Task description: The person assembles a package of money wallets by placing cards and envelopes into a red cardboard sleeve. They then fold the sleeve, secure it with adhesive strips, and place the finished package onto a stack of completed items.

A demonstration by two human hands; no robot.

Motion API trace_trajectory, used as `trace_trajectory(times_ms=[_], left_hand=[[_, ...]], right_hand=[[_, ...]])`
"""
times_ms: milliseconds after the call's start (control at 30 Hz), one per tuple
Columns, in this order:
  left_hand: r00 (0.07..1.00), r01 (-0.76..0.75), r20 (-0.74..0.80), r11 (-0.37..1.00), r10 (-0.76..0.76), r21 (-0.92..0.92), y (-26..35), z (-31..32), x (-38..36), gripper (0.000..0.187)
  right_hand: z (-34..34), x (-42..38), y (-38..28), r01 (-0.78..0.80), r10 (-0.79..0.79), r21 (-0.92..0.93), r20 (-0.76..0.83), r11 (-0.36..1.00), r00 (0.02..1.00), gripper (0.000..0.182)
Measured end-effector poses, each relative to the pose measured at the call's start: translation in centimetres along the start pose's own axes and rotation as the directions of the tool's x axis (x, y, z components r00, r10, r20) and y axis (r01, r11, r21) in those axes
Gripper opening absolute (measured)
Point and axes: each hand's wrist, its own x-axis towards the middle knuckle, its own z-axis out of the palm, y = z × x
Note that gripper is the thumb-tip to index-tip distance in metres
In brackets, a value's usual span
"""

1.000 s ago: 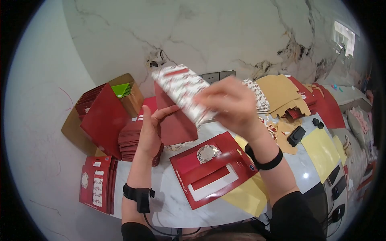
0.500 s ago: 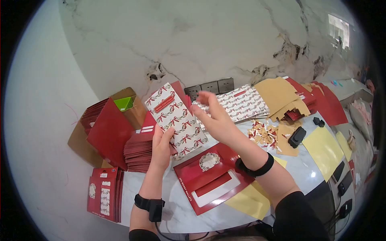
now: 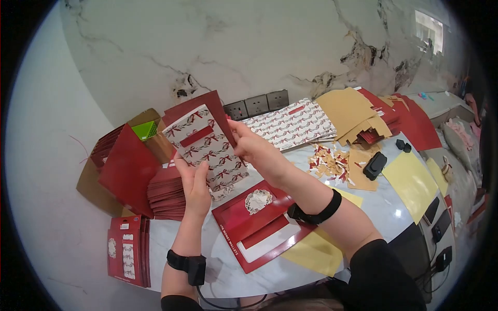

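Observation:
A white money wallet [image 3: 210, 150] printed with wreaths and red bows stands tilted above the table. My left hand [image 3: 194, 184] is closed around its lower left side, thumb on the front. Behind it rises a dark red envelope [image 3: 207, 98]. The fingers of my right hand [image 3: 251, 145] pinch at the right edge of the envelope and wallet; part of that grip is hidden. Below them lies a red pack [image 3: 270, 199] marked "4PK MONEY WALLETS", with a cut-out window. More patterned wallets [image 3: 290, 127] lie stacked to the right of my right hand.
Left are a cardboard box [image 3: 96, 181] with red sheets, a stack of red envelopes [image 3: 166, 194] and finished-looking red packs [image 3: 127, 251]. Rightward are paper scraps [image 3: 332, 163], brown cardboard [image 3: 345, 111], a black device [image 3: 374, 166] and yellow sheets [image 3: 412, 181]. Sockets [image 3: 257, 104] line the wall.
My right hand has gone from open beside the wallet to gripping at its right edge. The red envelope behind now shows more above the wallet. The view has shifted slightly.

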Motion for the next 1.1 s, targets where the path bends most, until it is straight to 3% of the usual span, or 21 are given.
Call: trace_trajectory(times_ms=[33,67,133,200,267,400,500,567,667,700,733,800,867,933,967,1100], left_hand=[[1.000,0.016,-0.001,1.000,-0.016,-0.003,-0.5,0.0,-0.1,0.066],[1.000,0.018,-0.003,1.000,-0.018,-0.005,-0.5,0.2,-0.3,0.066],[0.997,0.045,0.059,0.996,-0.041,-0.074,-0.6,0.8,-0.7,0.066],[0.998,0.067,0.018,0.994,-0.066,-0.087,-0.8,0.9,-0.8,0.065],[0.980,0.196,-0.012,0.974,-0.199,-0.110,-1.0,-0.1,-0.3,0.064],[0.950,0.256,-0.111,0.930,-0.293,-0.262,-1.9,0.5,-0.9,0.055],[0.938,0.264,-0.172,0.941,-0.302,-0.211,-3.4,0.9,-2.1,0.054],[0.940,0.229,-0.228,0.965,-0.254,-0.129,-4.6,1.5,-3.3,0.057],[0.929,0.236,-0.275,0.969,-0.247,-0.072,-6.6,1.8,-5.0,0.059],[0.929,0.238,-0.275,0.969,-0.249,-0.074,-6.1,2.0,-5.0,0.059],[0.926,0.225,-0.291,0.971,-0.241,-0.085,-5.4,2.2,-5.0,0.059],[0.922,0.214,-0.309,0.972,-0.235,-0.099,-4.2,2.4,-4.7,0.060],[0.963,0.168,-0.206,0.985,-0.172,-0.038,-3.3,2.0,-4.5,0.060],[0.969,0.187,-0.139,0.973,-0.206,-0.138,-3.4,1.7,-3.4,0.059],[0.964,0.237,-0.084,0.958,-0.253,-0.159,-4.0,1.5,-2.6,0.058],[0.935,0.352,0.087,0.923,-0.343,-0.156,-5.5,0.3,-0.8,0.057]], right_hand=[[0.7,-0.1,-0.3,-0.047,0.038,-0.111,-0.085,0.993,0.996,0.061],[0.5,0.3,0.9,-0.050,0.041,-0.112,-0.086,0.992,0.995,0.061],[0.5,0.8,2.7,0.202,-0.302,-0.530,-0.108,0.824,0.947,0.050],[-0.4,0.6,2.8,0.200,-0.281,-0.469,-0.109,0.861,0.954,0.040],[-1.0,0.9,2.5,-0.077,0.050,-0.431,-0.074,0.899,0.996,0.038],[-1.4,1.0,3.6,-0.193,0.163,-0.364,-0.110,0.911,0.980,0.035],[-3.0,1.1,3.9,-0.311,0.287,-0.247,-0.128,0.918,0.949,0.040],[-5.3,1.3,3.9,-0.322,0.401,-0.320,0.223,0.891,0.889,0.048],[-5.7,1.0,3.3,-0.329,0.440,-0.421,0.201,0.845,0.875,0.053],[-5.2,0.9,3.1,-0.231,0.375,-0.476,0.232,0.849,0.897,0.051],[-4.6,0.6,2.9,-0.236,0.379,-0.477,0.229,0.847,0.896,0.051],[-3.0,0.0,1.9,-0.262,0.371,-0.505,0.127,0.822,0.920,0.049],[-1.9,-0.3,0.1,-0.329,0.414,-0.556,0.029,0.763,0.910,0.045],[-2.7,0.1,0.7,-0.254,0.294,-0.460,0.018,0.851,0.956,0.041],[-4.0,0.9,2.6,-0.173,0.195,-0.364,0.024,0.915,0.980,0.041],[-5.0,1.5,3.4,-0.186,0.147,-0.379,-0.131,0.906,0.980,0.046]])
